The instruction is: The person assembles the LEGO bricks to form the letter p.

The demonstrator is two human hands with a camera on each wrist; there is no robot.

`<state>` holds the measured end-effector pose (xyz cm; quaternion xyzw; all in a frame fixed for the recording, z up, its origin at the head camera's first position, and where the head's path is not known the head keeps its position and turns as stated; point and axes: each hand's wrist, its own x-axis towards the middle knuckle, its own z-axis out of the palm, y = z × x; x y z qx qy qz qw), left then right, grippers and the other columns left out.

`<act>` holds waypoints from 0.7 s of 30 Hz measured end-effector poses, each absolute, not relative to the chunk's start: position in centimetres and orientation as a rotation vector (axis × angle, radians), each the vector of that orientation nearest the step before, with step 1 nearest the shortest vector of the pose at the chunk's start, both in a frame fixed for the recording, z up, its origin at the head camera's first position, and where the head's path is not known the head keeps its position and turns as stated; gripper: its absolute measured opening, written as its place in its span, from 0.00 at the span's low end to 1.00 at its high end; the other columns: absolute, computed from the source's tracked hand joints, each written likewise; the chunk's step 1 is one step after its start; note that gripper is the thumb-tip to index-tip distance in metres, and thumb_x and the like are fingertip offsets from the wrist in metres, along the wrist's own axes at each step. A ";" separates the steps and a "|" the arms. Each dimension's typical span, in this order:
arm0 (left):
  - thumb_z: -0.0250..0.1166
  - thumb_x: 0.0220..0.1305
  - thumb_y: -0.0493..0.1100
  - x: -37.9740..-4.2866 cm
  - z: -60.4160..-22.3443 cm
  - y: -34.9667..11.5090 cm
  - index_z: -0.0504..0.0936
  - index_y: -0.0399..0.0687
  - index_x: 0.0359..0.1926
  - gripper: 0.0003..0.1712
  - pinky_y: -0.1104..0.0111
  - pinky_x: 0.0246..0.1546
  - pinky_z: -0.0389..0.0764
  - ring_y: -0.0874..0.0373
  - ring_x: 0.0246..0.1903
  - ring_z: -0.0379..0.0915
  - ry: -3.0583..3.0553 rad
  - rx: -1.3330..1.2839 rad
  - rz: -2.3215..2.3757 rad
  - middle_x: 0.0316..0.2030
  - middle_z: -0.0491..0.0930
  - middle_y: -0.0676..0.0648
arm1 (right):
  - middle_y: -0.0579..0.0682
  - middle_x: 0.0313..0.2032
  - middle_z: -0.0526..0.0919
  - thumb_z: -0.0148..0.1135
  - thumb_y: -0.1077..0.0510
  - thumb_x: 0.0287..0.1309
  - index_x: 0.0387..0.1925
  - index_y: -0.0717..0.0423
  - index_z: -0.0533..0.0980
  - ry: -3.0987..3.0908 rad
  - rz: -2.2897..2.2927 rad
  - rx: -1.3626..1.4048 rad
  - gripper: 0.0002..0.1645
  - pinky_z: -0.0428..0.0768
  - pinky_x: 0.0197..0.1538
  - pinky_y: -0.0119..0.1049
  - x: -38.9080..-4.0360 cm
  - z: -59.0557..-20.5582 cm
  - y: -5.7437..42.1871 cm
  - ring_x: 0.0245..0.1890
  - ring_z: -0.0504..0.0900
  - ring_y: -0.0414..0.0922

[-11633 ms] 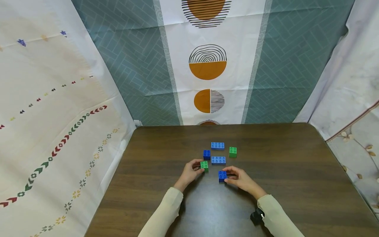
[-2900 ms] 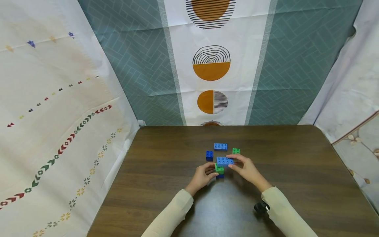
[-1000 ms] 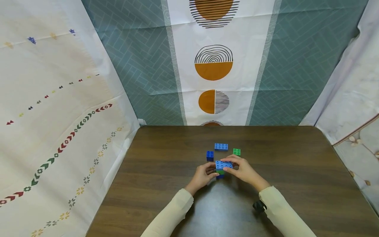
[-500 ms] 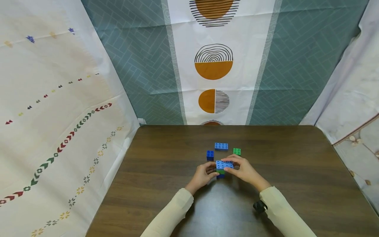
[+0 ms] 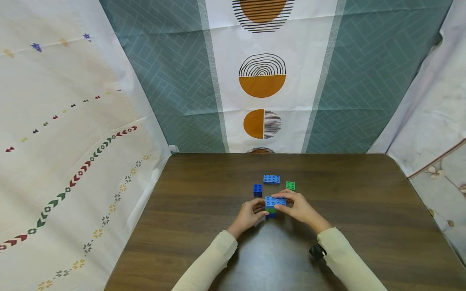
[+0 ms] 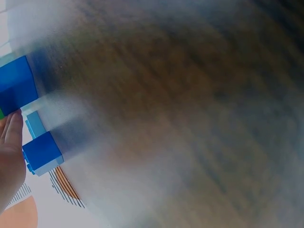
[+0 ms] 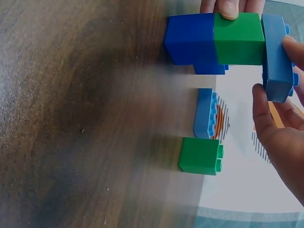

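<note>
A small tower of toy bricks stands on the table, with a dark blue brick at the bottom and a green brick on it. A longer light blue brick sits on top, its right end jutting out past the green one. From the left, my left hand grips the green brick between fingers and thumb. My right hand pinches the light blue brick at its overhanging end, fingers behind and thumb in front. In the left wrist view, the bottom dark blue brick shows beside the fingers.
Behind the tower lie a second dark blue brick, another light blue long brick and a second green brick. The brown wooden table ends at a patterned cloth hanging behind.
Earlier the left hand held the green brick and the right a dark blue one, apart. Later they were stacked, and the right hand lowered the light blue brick onto them. Lately almost nothing moves.
</note>
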<state>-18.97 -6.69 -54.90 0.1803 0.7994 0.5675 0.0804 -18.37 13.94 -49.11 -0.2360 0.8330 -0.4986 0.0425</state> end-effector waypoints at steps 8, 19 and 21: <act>0.66 0.59 0.28 -19.2 -55.6 -6.7 0.77 0.33 0.53 0.20 0.68 0.49 0.81 0.47 0.50 0.79 2.405 0.516 1.675 0.49 0.80 0.36 | 0.53 0.44 0.78 0.68 0.60 0.57 0.52 0.59 0.79 2.575 -1.508 -0.705 0.20 0.80 0.40 0.33 -19.7 -52.1 14.3 0.40 0.74 0.46; 0.66 0.60 0.31 -19.7 -56.5 -7.0 0.77 0.34 0.54 0.20 0.71 0.48 0.80 0.51 0.49 0.79 2.402 0.557 1.669 0.49 0.80 0.39 | 0.47 0.44 0.79 0.69 0.56 0.57 0.50 0.52 0.80 2.677 -1.494 -0.727 0.18 0.80 0.40 0.35 -19.4 -52.5 13.9 0.38 0.74 0.41; 0.66 0.60 0.32 -19.7 -56.4 -7.0 0.77 0.34 0.54 0.20 0.71 0.48 0.80 0.51 0.49 0.79 2.403 0.557 1.663 0.49 0.80 0.39 | 0.46 0.45 0.79 0.68 0.54 0.58 0.51 0.50 0.80 2.671 -1.488 -0.696 0.18 0.80 0.41 0.35 -19.3 -52.6 13.9 0.39 0.75 0.41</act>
